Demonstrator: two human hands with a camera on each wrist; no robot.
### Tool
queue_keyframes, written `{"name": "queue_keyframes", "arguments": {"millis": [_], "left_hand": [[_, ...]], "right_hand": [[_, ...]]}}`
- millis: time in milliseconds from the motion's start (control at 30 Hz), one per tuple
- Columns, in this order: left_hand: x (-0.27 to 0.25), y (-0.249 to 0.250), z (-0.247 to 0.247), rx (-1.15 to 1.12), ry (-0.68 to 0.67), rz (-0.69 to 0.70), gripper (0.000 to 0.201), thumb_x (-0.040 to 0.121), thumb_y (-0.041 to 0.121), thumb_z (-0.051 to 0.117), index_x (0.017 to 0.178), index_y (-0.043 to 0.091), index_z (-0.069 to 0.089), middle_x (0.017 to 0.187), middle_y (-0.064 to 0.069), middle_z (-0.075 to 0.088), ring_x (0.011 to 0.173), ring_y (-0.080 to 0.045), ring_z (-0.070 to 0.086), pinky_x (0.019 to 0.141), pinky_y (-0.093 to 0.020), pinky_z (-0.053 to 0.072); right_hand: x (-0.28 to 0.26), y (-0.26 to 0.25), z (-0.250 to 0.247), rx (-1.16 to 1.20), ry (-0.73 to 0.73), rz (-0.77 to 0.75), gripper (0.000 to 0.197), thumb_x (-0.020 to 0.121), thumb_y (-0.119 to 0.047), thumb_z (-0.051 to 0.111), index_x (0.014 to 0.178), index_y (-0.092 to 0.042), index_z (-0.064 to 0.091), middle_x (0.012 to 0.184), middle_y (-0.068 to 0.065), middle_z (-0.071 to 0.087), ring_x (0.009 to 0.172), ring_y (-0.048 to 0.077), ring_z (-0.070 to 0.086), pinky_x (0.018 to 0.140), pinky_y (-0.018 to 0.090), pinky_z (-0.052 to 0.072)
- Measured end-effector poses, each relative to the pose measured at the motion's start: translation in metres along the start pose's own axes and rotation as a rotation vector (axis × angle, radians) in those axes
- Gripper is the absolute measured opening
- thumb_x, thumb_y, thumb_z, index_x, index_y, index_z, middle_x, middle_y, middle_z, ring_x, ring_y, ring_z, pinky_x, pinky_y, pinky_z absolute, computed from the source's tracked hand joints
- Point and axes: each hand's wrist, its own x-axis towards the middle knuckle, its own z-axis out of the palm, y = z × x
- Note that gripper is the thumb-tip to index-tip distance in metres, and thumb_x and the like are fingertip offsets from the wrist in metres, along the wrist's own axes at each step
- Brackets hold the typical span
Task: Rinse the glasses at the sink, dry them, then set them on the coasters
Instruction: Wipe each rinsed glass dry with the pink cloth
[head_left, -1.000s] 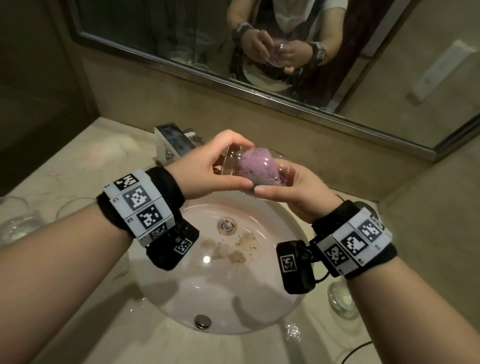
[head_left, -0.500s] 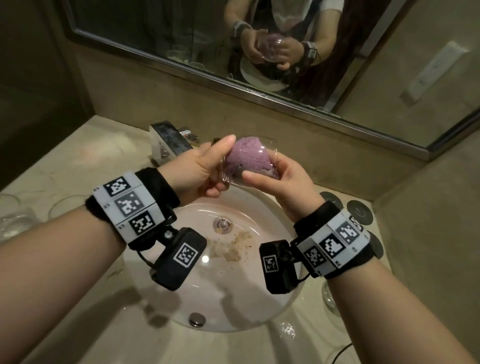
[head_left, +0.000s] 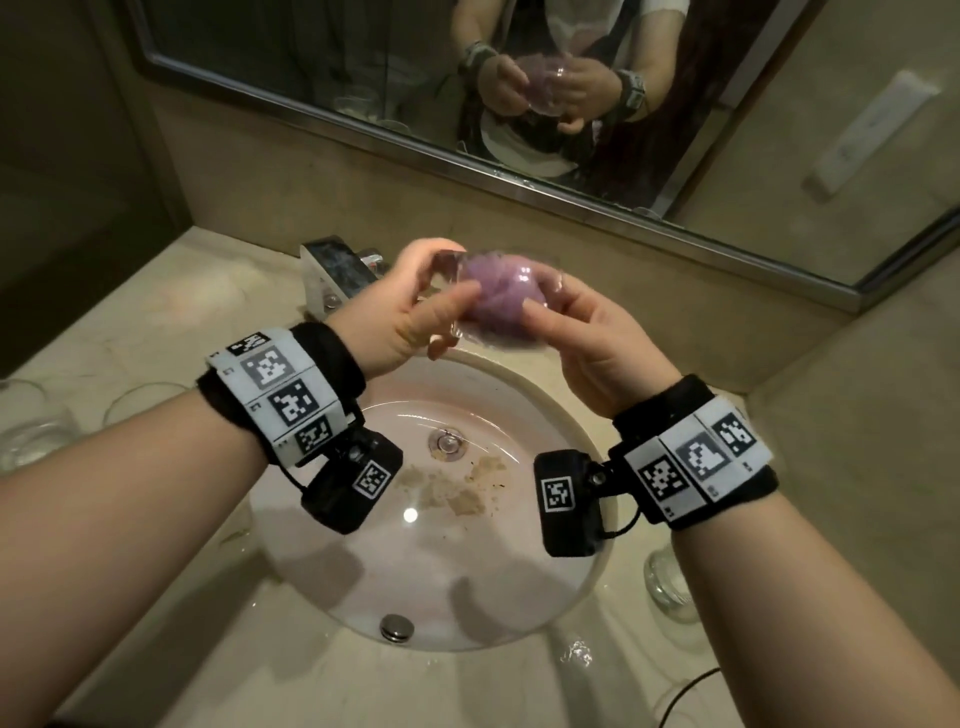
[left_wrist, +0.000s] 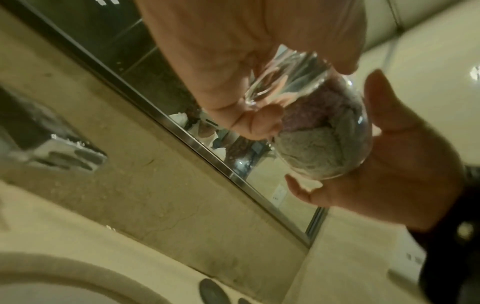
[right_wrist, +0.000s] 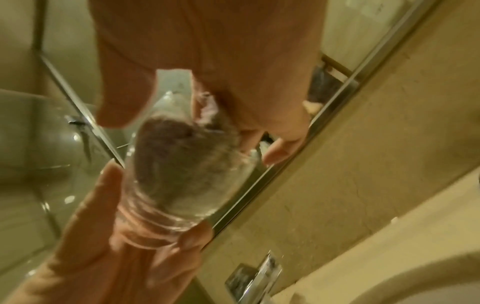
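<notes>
Nearest the head camera, both forearms run in from the lower corners, each wrist wrapped in a black band with printed marker squares. Below them lies the round sink (head_left: 311, 587), with brownish residue near its drain; its lower right part is hidden behind the right forearm. A clear glass (head_left: 670, 582) stands on the counter right of the basin, half covered by that forearm. Two more glasses (head_left: 36, 431) sit at the far left edge, one cut off by the frame.

Held above the back of the basin, the tumbler (head_left: 457, 270) lies roughly on its side, stuffed with a purple cloth (head_left: 498, 296). The left hand (head_left: 395, 312) curls thumb and fingers around its thick base end. The right hand (head_left: 587, 338) cups the mouth end, thumb along the wall; its fingers behind the glass are hidden, and motion blur softens the rim.

Behind the hands the chrome faucet (head_left: 332, 270) is partly covered. Farther back, the mirror (head_left: 311, 67) repeats the hands.
</notes>
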Motion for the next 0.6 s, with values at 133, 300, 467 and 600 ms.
{"name": "queue_keyframes", "arguments": {"millis": [133, 300, 467, 600], "left_hand": [[0.007, -0.003, 0.004, -0.348, 0.063, -0.152, 0.057, 0.081, 0.048, 0.055, 0.124, 0.015, 0.039, 0.113, -0.017, 0.054, 0.068, -0.014, 0.053, 0.046, -0.022, 0.042], [0.010, -0.008, 0.015, -0.425, 0.039, -0.198, 0.069, 0.079, 0.046, 0.059, 0.130, 0.005, 0.037, 0.104, -0.018, 0.055, 0.062, -0.016, 0.051, 0.042, -0.020, 0.042], [0.008, 0.005, 0.005, -0.038, -0.039, -0.021, 0.057, 0.073, 0.051, 0.067, 0.116, 0.025, 0.040, 0.094, -0.006, 0.054, 0.063, -0.011, 0.056, 0.049, -0.024, 0.046], [0.009, 0.015, -0.002, 0.273, -0.095, 0.156, 0.054, 0.078, 0.037, 0.071, 0.118, 0.028, 0.036, 0.103, 0.009, 0.048, 0.079, 0.006, 0.059, 0.064, -0.014, 0.050]], "right_hand": [[-0.005, 0.002, -0.002, -0.484, 0.026, -0.049, 0.085, 0.063, -0.032, 0.084, 0.135, -0.024, 0.041, 0.129, -0.003, 0.056, 0.118, 0.011, 0.056, 0.105, 0.034, 0.043], [-0.001, 0.005, 0.007, -0.475, 0.149, -0.075, 0.053, 0.072, -0.021, 0.079, 0.118, -0.020, 0.053, 0.115, 0.001, 0.063, 0.106, 0.018, 0.063, 0.095, 0.034, 0.050], [0.000, 0.002, 0.001, -0.015, 0.095, 0.035, 0.043, 0.070, -0.016, 0.070, 0.110, -0.003, 0.061, 0.102, 0.008, 0.069, 0.095, 0.019, 0.066, 0.083, 0.026, 0.052], [0.000, 0.001, 0.002, 0.106, 0.112, 0.093, 0.036, 0.068, -0.014, 0.068, 0.101, -0.001, 0.064, 0.093, 0.009, 0.069, 0.088, 0.019, 0.066, 0.087, 0.028, 0.052]]}}
